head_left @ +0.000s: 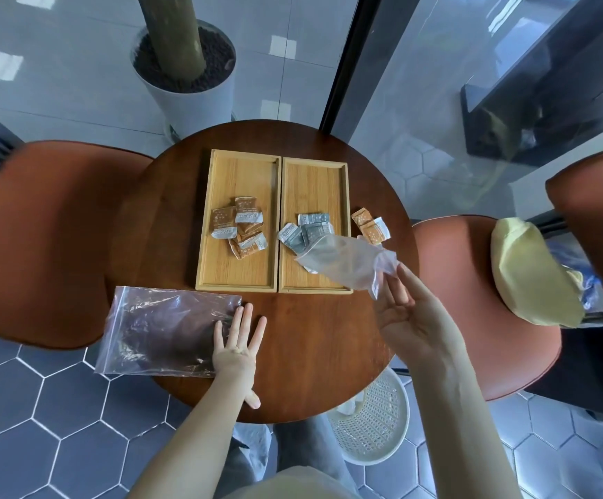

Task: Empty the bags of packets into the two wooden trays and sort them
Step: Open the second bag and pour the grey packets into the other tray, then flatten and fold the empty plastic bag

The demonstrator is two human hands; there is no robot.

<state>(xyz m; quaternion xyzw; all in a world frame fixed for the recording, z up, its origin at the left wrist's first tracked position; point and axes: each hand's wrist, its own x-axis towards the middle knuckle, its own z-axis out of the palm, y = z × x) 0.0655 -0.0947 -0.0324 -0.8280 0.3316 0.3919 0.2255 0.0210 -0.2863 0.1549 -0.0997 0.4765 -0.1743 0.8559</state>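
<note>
Left hand (237, 345) is flat and spread out, palm down, pinning the right edge of the flattened zip bag (165, 334) on the worktop (314, 340), not gripping anything. Right hand (406, 316) is up in the air, fingers loose and mostly open; the crumpled second bag (350, 262) sits right at its fingertips, and honestly I can't tell if it's pinched or already let go.

What could go wrong: that second bag hangs over the near right corner of the right tray (314, 225), just above the grey packets (305, 232). If it drops or gets dragged across, I'd bet it sweeps a few grey ones out or hides them. The flat bag also sticks out over the worktop's near-left edge, so lifting the left hand could let it slide onto the floor.

The sorting isn't clean yet either: a couple of orange packets (370, 226) lie on the worktop just beside the right tray, outside it. The main orange pile (239, 226) is in the left tray (240, 217). Grey ones are just beyond the right hand; the orange pile is well away from the left.
</note>
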